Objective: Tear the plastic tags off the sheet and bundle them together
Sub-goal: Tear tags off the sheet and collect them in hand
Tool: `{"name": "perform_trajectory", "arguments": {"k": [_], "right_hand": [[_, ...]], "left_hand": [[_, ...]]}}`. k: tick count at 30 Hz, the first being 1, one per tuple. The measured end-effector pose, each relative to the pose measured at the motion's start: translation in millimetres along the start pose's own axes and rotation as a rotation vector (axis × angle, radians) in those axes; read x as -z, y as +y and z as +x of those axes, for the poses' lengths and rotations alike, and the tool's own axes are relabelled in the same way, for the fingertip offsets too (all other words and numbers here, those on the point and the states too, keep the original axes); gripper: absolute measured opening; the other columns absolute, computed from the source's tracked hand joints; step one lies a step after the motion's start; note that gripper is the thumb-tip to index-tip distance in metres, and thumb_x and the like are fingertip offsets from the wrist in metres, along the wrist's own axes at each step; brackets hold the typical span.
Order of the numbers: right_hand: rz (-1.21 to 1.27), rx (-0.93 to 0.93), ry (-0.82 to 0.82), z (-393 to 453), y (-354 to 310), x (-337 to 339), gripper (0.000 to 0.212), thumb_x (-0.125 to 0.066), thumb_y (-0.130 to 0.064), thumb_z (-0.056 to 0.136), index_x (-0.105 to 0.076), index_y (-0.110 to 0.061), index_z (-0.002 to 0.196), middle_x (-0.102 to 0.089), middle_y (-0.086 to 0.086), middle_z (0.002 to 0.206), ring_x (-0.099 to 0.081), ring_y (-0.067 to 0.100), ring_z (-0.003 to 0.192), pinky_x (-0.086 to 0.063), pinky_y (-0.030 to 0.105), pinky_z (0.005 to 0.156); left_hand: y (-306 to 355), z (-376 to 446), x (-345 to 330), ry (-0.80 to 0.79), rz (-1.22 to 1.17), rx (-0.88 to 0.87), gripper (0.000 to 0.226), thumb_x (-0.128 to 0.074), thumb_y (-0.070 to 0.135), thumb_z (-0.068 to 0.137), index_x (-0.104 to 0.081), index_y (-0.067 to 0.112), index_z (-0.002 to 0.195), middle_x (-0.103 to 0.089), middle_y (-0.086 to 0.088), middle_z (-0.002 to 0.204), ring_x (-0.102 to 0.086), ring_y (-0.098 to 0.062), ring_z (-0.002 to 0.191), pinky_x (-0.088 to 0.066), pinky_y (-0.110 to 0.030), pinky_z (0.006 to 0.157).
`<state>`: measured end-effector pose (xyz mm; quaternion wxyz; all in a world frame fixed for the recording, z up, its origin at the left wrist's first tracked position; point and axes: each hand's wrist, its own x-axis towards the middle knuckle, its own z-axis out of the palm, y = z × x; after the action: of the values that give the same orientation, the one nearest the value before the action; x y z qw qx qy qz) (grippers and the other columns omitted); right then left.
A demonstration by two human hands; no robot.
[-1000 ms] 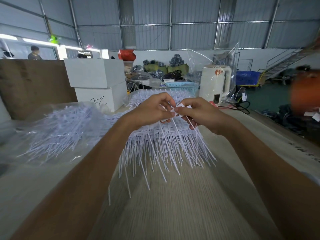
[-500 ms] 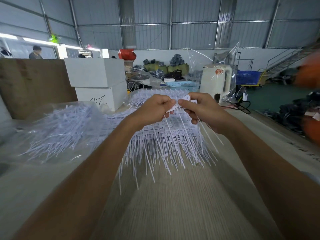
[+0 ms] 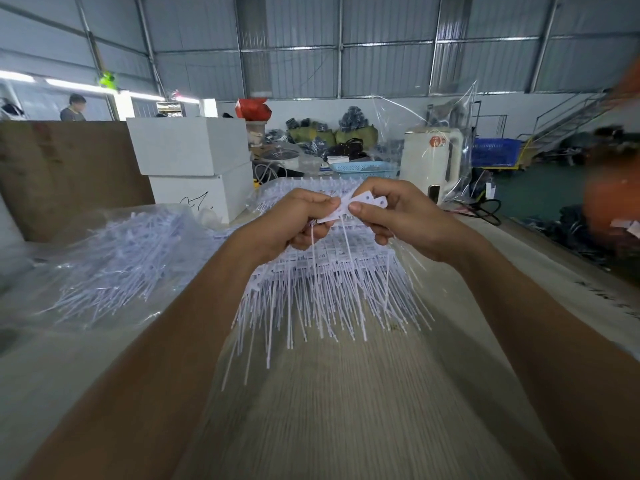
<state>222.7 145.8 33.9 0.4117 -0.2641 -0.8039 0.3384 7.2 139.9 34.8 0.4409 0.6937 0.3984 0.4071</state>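
Both hands up over the table (image 3: 346, 410), close together. Left hand (image 3: 294, 223) and right hand (image 3: 405, 220) each pinch the white tag heads (image 3: 349, 211) between thumb & fingers — other fingers curled under, thin tails hanging down. Just below the hands lies the sheet of tags (image 3: 332, 282), tails fanned toward the person. Left of the left hand — a clear bag of loose tags (image 3: 114, 265). White boxes (image 3: 194, 161) behind it.

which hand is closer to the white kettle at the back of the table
Right. The right hand is raised just in front of the kettle, slightly to its left. The left hand is farther left, beyond the tags both hands pinch.
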Motion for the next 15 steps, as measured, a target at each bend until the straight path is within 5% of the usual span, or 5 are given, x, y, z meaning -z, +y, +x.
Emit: {"name": "perform_trajectory", "arguments": {"k": [5, 10, 15], "right_hand": [[-0.14, 0.05, 0.021, 1.4, 0.7, -2.6, 0.014, -0.064, -0.016, 0.099, -0.069, -0.004, 0.106, -0.058, -0.018, 0.068, -0.05, 0.002, 0.057, -0.047, 0.025, 0.053], [-0.328, 0.091, 0.031, 4.6, 3.2, -8.2, 0.012, -0.066, -0.02, 0.099, -0.071, -0.01, 0.104, -0.067, 0.002, 0.095, -0.053, 0.014, 0.052, -0.054, 0.042, 0.049], [-0.413, 0.108, 0.055, 5.3, 5.7, -6.1, 0.01, -0.065, -0.025, 0.1, -0.07, -0.016, 0.102, -0.063, -0.006, 0.09, -0.06, 0.019, 0.061, -0.055, 0.042, 0.051]], "left_hand": [[0.6, 0.8, 2.1, 0.016, 0.029, 0.058, 0.05, -0.052, 0.021, 0.103, -0.063, 0.02, 0.054, -0.035, 0.003, 0.049, -0.021, -0.009, 0.04, -0.019, -0.015, 0.038], [-3.1, 1.9, 4.4, 0.063, 0.113, 0.102, 0.044, -0.057, 0.024, 0.101, -0.055, 0.019, 0.057, -0.031, 0.001, 0.05, -0.019, -0.013, 0.043, -0.017, -0.018, 0.045], [-2.1, 3.3, 3.3, 0.051, 0.19, 0.115, 0.049, -0.055, 0.028, 0.102, -0.053, 0.022, 0.053, -0.031, 0.003, 0.05, -0.018, -0.014, 0.046, -0.019, -0.019, 0.042]]}}
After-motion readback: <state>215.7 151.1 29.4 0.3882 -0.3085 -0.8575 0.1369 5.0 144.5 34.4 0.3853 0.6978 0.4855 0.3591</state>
